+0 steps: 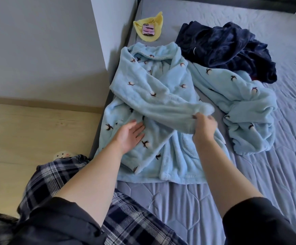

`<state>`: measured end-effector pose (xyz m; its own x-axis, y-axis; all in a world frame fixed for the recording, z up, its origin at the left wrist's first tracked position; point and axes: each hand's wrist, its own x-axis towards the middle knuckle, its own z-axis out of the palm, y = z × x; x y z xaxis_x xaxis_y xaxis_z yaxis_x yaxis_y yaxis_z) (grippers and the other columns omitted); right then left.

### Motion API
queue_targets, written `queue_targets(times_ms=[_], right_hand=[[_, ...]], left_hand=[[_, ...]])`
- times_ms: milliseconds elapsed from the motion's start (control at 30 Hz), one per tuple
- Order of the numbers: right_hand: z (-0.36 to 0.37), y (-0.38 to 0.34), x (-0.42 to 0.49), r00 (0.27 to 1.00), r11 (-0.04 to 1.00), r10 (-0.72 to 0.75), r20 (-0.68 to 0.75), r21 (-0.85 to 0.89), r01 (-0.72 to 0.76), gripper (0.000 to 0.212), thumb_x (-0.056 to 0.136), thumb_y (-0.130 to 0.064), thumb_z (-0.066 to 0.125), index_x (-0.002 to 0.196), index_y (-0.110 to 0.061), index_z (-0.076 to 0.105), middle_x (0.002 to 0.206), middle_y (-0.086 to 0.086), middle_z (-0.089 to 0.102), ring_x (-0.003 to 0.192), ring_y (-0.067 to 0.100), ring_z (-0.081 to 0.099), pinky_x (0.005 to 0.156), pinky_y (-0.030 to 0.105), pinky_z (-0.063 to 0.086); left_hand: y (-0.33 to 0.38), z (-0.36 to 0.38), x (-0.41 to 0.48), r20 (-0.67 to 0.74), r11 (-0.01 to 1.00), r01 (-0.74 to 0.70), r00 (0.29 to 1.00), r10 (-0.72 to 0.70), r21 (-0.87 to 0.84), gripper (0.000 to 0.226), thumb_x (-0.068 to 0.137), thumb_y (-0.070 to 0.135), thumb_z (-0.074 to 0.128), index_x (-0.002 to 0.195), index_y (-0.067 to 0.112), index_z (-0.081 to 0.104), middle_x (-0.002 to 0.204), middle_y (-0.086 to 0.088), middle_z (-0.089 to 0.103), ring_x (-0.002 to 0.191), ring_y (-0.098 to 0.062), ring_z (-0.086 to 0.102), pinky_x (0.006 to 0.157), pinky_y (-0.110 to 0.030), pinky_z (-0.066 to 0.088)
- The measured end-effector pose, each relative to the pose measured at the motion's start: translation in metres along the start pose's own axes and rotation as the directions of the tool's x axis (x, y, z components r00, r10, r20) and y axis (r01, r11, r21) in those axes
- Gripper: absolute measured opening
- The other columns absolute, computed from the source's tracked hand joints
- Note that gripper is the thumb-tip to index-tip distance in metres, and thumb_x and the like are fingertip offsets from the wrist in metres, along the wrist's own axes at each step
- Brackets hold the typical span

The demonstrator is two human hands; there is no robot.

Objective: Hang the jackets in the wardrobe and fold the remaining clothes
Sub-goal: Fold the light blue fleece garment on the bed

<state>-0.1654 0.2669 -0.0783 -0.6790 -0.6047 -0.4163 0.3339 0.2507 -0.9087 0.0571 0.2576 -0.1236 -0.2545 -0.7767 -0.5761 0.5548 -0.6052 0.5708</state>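
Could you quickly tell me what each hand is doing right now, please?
Left hand: open, fingers straight, resting flat on the light blue fleece top.
Right hand: closed, gripping the end of the top's sleeve.

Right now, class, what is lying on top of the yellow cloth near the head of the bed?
A pink phone lies on the yellow cloth, which rests on the bed. The part of the cloth beneath the phone is covered and cannot be seen.

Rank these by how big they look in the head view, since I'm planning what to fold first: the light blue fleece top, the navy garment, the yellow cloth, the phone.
1. Light blue fleece top, nearest the camera
2. Navy garment, crumpled, so true size unsure
3. Yellow cloth
4. Phone, lying on the cloth
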Motion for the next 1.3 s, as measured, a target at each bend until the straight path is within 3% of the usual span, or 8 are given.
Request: queue_targets(times_ms=[100, 300, 467, 567, 633, 733, 1000, 1300], right_hand=[[-0.018, 0.001, -0.002, 0.969, 0.975, -0.114, -0.221, 0.161, 0.151, 0.015, 0.06, -0.013, 0.049, 0.072, -0.014, 0.056, 0.063, -0.006, 0.055, 0.055, 0.012, 0.047, 0.047, 0.016, 0.038], [-0.053, 0.053, -0.001, 0.992, 0.82, -0.056, -0.115, -0.572, -0.021, 0.077, 0.08, -0.004, 0.053, 0.147, -0.008, 0.015, 0.141, 0.009, 0.037, 0.128, 0.032, 0.041, 0.095, 0.038, 0.038], [-0.027, 0.047, -0.007, 0.826, 0.124, -0.49, 0.279, -0.915, 0.383, 0.094, 0.073, -0.006, 0.044, 0.152, -0.022, -0.004, 0.16, 0.008, -0.011, 0.147, 0.026, -0.01, 0.112, 0.045, -0.017], [-0.023, 0.057, -0.005, 0.868, -0.132, -0.212, 0.449, -0.893, 0.43, 0.068, 0.091, -0.024, 0.029, 0.153, -0.021, 0.0, 0.16, 0.008, -0.007, 0.147, 0.025, -0.008, 0.117, 0.049, -0.009], [-0.018, 0.053, -0.005, 0.935, -0.171, 0.066, 0.348, -0.92, 0.354, 0.063, 0.096, -0.032, 0.024, 0.153, -0.016, 0.001, 0.16, 0.011, 0.0, 0.147, 0.028, 0.002, 0.117, 0.05, 0.012], [0.008, 0.034, -0.007, 0.919, -0.216, -0.016, 0.394, -0.899, 0.381, 0.057, 0.093, -0.029, 0.035, 0.146, -0.007, 0.027, 0.15, 0.016, 0.03, 0.137, 0.033, 0.028, 0.11, 0.046, 0.029], [0.118, 0.024, -0.001, 0.667, -0.05, -0.279, 0.691, -0.704, 0.708, 0.062, 0.094, -0.026, 0.033, 0.15, -0.009, 0.014, 0.16, 0.013, 0.002, 0.147, 0.029, 0.001, 0.117, 0.049, 0.003], [0.163, 0.091, 0.06, 0.783, 0.022, -0.214, 0.585, -0.798, 0.602, 0.068, 0.091, -0.04, 0.03, 0.152, -0.014, 0.012, 0.16, 0.006, 0.009, 0.147, 0.022, 0.002, 0.117, 0.051, 0.001]], left_hand=[[0.002, -0.003, 0.0, -0.006, 1.0, 0.007, 1.0, -0.007, -0.016, 0.05, 0.102, 0.019, 0.04, 0.149, 0.015, 0.025, 0.148, -0.013, 0.041, 0.136, -0.026, 0.039, 0.103, -0.038, 0.035], [0.001, -0.006, 0.005, 0.006, 1.0, 0.011, 1.0, -0.011, -0.02, 0.052, 0.102, 0.018, 0.04, 0.15, 0.016, 0.022, 0.149, -0.013, 0.038, 0.137, -0.026, 0.038, 0.104, -0.039, 0.035], [0.0, -0.005, 0.004, -0.005, 1.0, 0.0, 1.0, 0.0, -0.013, 0.053, 0.101, 0.019, 0.042, 0.15, 0.015, 0.023, 0.147, -0.014, 0.041, 0.133, -0.026, 0.044, 0.096, -0.038, 0.042], [0.002, -0.006, 0.004, 0.005, 0.999, 0.01, 1.0, -0.01, -0.031, 0.053, 0.102, 0.018, 0.04, 0.151, 0.015, 0.021, 0.147, -0.014, 0.041, 0.133, -0.026, 0.043, 0.096, -0.038, 0.041], [0.003, -0.006, 0.004, 0.004, 0.999, 0.013, 1.0, -0.013, -0.038, 0.053, 0.102, 0.018, 0.04, 0.151, 0.015, 0.021, 0.147, -0.014, 0.042, 0.134, -0.027, 0.043, 0.095, -0.038, 0.042], [0.004, -0.005, 0.005, -0.007, 0.999, 0.019, 1.0, -0.02, -0.049, 0.053, 0.101, 0.02, 0.042, 0.15, 0.014, 0.023, 0.145, -0.015, 0.044, 0.129, -0.027, 0.047, 0.085, -0.037, 0.047], [0.032, -0.008, 0.02, -0.076, 0.989, -0.079, 0.995, 0.07, -0.129, 0.043, 0.103, 0.018, 0.036, 0.145, 0.01, 0.032, 0.145, -0.014, 0.044, 0.132, -0.03, 0.044, 0.109, -0.043, 0.034], [0.05, -0.013, 0.069, -0.083, 0.965, -0.053, 0.996, 0.032, -0.258, 0.047, 0.103, 0.023, 0.03, 0.145, 0.001, 0.031, 0.151, -0.012, 0.035, 0.141, -0.025, 0.031, 0.109, -0.039, 0.031]])
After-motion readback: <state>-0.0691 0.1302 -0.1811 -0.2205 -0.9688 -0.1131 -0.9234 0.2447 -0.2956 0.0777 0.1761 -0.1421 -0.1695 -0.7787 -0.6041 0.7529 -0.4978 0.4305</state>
